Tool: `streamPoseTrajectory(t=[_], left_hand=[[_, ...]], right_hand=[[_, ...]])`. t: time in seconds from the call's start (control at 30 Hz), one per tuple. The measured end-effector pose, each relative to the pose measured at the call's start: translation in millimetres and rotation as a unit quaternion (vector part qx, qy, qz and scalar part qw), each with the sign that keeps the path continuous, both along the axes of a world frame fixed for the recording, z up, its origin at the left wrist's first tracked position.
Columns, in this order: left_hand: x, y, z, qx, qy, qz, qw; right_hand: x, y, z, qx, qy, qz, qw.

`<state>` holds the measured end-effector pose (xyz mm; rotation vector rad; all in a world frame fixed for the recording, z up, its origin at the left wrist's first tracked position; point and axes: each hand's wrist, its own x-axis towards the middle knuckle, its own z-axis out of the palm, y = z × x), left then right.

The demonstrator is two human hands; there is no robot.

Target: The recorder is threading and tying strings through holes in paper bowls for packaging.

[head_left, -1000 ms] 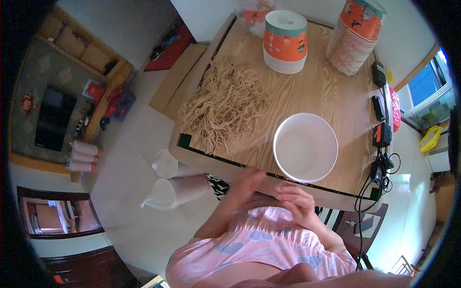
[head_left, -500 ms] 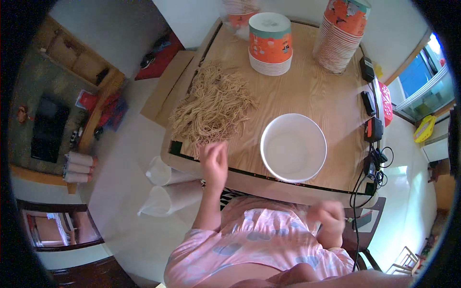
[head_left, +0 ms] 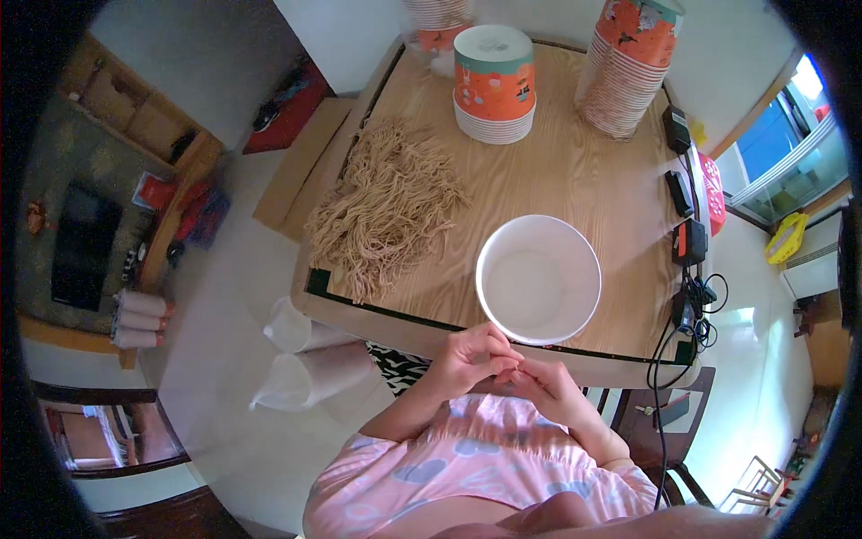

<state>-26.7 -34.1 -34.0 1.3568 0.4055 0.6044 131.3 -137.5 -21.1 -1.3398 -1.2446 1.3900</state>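
- Nearest: pink patterned garment (head_left: 467, 454) on the wearer, below both hands.
- Left hand (head_left: 469, 362) and right hand (head_left: 548, 386) meet over the worktop's near edge. Fingers (head_left: 488, 340) of both bent into a pinch, tips touching or nearly so; cannot tell whether they close fully or have hold of anything thin.
- White tub (head_left: 582, 274) directly beyond the hands, upright near the worktop's front edge, mouth up (contact with the left hand unclear).
- Bundle of tan strands (head_left: 386, 207) left of the tub, well apart from it, loose ends spreading toward the near-left corner.
- Worktop (head_left: 557, 175): wood-grain, dark strip along its edge.
- Black cables (head_left: 691, 314) and adapters (head_left: 676, 128) down the right side.
- Farther: short stack of orange-and-green tubs (head_left: 494, 88), upside down; taller stack (head_left: 627, 76) to its right (many pale rims).
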Motion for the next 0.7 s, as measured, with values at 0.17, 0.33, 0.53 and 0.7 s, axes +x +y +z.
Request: streamPoseTrajectory(t=[0.17, 0.33, 0.53, 0.7], left_hand=[[2, -2, 2, 0.091, 0.043, 0.101, 0.990], [-2, -1, 3, 0.123, 0.050, 0.109, 0.985], [0, -1, 7, 0.101, 0.051, 0.103, 0.988], [7, 10, 18, 0.189, 0.050, 0.095, 0.976]], right_hand=[[-4, 3, 11, 0.012, 0.048, -0.124, 0.991], [-4, 3, 2, 0.020, 0.023, -0.121, 0.992], [-10, 10, -8, 0.096, 0.043, -0.172, 0.979], [-2, 4, 0, 0.038, 0.096, -0.171, 0.980]])
